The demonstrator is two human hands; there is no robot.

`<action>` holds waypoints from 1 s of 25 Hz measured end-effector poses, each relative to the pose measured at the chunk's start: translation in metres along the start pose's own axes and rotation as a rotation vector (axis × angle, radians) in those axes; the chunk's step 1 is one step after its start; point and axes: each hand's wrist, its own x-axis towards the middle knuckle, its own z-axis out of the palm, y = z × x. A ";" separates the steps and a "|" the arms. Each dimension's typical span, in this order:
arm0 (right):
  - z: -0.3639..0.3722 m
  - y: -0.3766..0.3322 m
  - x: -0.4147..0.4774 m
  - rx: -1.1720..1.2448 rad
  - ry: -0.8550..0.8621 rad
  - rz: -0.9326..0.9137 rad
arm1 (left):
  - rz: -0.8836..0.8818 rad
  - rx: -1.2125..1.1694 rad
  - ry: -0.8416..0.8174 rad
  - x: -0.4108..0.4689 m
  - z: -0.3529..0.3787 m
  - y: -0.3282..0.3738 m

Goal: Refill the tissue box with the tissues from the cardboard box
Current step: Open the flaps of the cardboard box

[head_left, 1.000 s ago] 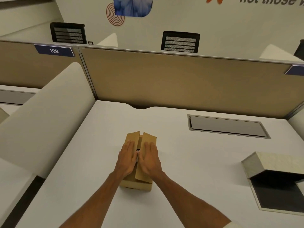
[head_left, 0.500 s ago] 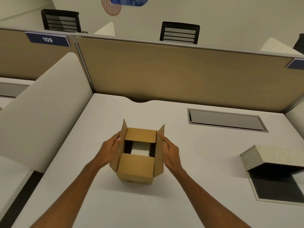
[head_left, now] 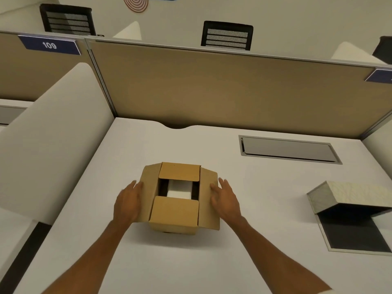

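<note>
Brown corrugated cardboard box (head_left: 174, 213) sits mid-desk (head_left: 212, 262), directly in front of the person. Its two side flaps are pressed outward and down; the near and far flaps lie roughly level over the opening, leaving a square gap in the middle. White tissues (head_left: 179, 192) show through that gap, inside the box.

Left hand (head_left: 127, 203) is flat and open against the left flap; right hand (head_left: 226, 200) is the same on the right flap. The hands are apart, one each side, fingers spread, gripping nothing — my read is they're splaying the flaps so these stay clear of the opening.

Tissue box (head_left: 350, 213) is well apart, at the right edge of the desk, lid hinged up and dark interior exposed — likely staged open so the stack can drop straight in. Can't tell if anything is in it.

Judgement: early in the task. The near and far flaps need folding back before the tissues will lift out cleanly.
</note>
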 end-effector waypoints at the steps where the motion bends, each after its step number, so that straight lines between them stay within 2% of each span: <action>1: -0.006 -0.004 0.004 -0.081 0.033 -0.025 | 0.054 0.119 0.078 0.003 0.000 0.003; 3: -0.019 -0.019 0.012 -0.102 0.151 -0.087 | 0.265 0.371 0.184 0.009 0.000 0.013; 5: -0.029 -0.040 0.023 -0.064 0.220 -0.152 | 0.361 0.398 0.191 0.009 0.001 0.030; 9: -0.025 -0.069 0.050 -0.364 0.068 -0.347 | 0.281 0.415 0.059 0.009 0.009 0.053; 11: -0.021 -0.071 0.058 -0.379 -0.022 -0.343 | 0.237 0.450 -0.022 0.010 0.010 0.052; 13: -0.018 -0.068 0.062 -0.383 0.012 -0.372 | 0.219 0.449 -0.074 0.010 0.009 0.053; 15: -0.020 -0.065 0.065 -0.248 0.061 -0.383 | 0.236 0.376 -0.109 0.010 0.002 0.052; 19: -0.035 -0.065 0.078 0.333 0.138 -0.131 | 0.337 0.186 -0.277 -0.004 -0.022 0.038; 22: -0.038 -0.070 0.094 0.405 0.171 0.041 | 0.377 0.254 -0.383 -0.023 -0.032 0.022; 25: -0.035 -0.075 0.110 0.398 0.110 0.173 | 0.420 0.391 -0.402 -0.040 -0.021 0.008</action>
